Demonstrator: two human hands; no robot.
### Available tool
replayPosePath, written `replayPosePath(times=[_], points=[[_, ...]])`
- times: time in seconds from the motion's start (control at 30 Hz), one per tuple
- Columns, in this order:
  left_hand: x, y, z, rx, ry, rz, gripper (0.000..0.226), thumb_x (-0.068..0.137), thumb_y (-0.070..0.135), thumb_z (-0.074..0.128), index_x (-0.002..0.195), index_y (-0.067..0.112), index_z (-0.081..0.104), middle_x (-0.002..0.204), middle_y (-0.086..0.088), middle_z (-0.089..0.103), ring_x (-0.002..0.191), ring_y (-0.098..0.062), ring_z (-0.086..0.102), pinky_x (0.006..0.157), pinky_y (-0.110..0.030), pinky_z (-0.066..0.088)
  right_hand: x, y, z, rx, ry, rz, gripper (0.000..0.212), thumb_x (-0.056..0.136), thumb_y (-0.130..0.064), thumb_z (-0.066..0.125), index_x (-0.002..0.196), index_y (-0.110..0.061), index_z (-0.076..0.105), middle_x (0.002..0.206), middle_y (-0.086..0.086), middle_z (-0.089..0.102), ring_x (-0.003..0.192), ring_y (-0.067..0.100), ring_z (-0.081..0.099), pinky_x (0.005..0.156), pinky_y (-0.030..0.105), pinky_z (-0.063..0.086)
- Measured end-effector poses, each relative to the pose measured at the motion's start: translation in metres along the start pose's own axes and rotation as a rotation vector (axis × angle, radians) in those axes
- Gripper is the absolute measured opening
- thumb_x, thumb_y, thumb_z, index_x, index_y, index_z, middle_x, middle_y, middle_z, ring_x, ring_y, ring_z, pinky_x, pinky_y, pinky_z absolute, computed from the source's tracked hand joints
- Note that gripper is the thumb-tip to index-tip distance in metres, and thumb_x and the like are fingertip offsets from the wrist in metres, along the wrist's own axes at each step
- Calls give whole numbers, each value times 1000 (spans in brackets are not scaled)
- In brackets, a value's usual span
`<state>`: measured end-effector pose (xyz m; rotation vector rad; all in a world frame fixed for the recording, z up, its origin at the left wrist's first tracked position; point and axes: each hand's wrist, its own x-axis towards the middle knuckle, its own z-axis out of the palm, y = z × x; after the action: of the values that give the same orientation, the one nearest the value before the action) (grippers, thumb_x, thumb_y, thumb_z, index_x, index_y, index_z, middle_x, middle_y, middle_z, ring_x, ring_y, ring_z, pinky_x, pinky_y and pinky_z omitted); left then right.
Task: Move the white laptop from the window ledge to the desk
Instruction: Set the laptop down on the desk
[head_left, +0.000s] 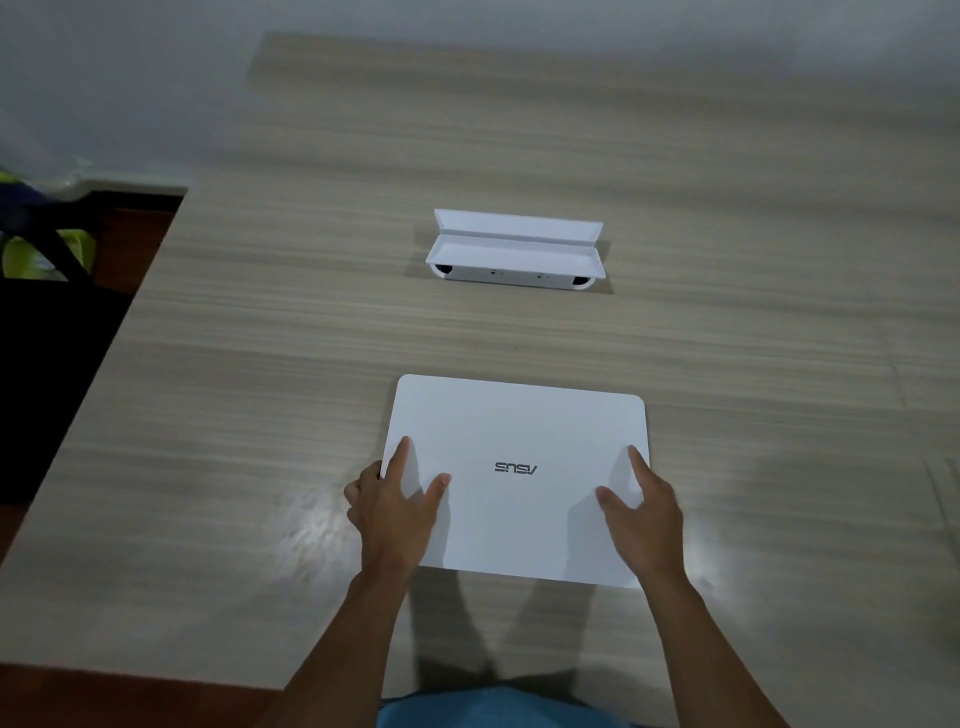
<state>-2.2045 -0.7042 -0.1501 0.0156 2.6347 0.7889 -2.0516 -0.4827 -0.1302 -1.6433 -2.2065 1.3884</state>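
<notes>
Both-handed contact: left hand (390, 503) and right hand (640, 505) lie spread and loose on the side edges of the closed white rectangular laptop (519, 480), clamping nothing. Laptop sits flat on the pale wood-grain desk (260, 364), near edge. Placement step looks done; next, lift hands clear.
</notes>
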Motion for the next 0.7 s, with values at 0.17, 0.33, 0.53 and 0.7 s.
replayPosePath(times=[0.17,0.33,0.53,0.7], points=[[-5,1,-2,73,-31,17,74,85,57,60,150,32,35,149,-15,42,134,-34,31,105,-54,32,-4,7,9,-75,-2,5,66,90,-32,59,149,-37,30,149,9,38,138,28,30,108,41,33],[-11,-3,-8,107,-67,74,74,89,54,57,152,31,28,156,-12,31,141,-35,25,110,-53,29,0,13,3,-299,20,-39,65,89,-41,54,149,-35,30,149,4,43,140,30,22,112,48,24],[-15,-24,-18,172,-273,166,125,56,85,61,156,32,8,165,-9,2,149,-36,5,117,-52,16,-26,34,-9,-138,-228,-156,105,73,-62,69,154,-36,7,163,-5,-6,148,13,-1,115,36,14],[-30,-54,-16,139,-298,308,142,47,81,73,156,32,-3,164,-4,-17,152,-26,-5,118,-47,10,-48,71,-11,-247,-269,-306,130,60,-58,82,153,-37,-8,155,-22,-30,143,-3,-13,112,24,22]])
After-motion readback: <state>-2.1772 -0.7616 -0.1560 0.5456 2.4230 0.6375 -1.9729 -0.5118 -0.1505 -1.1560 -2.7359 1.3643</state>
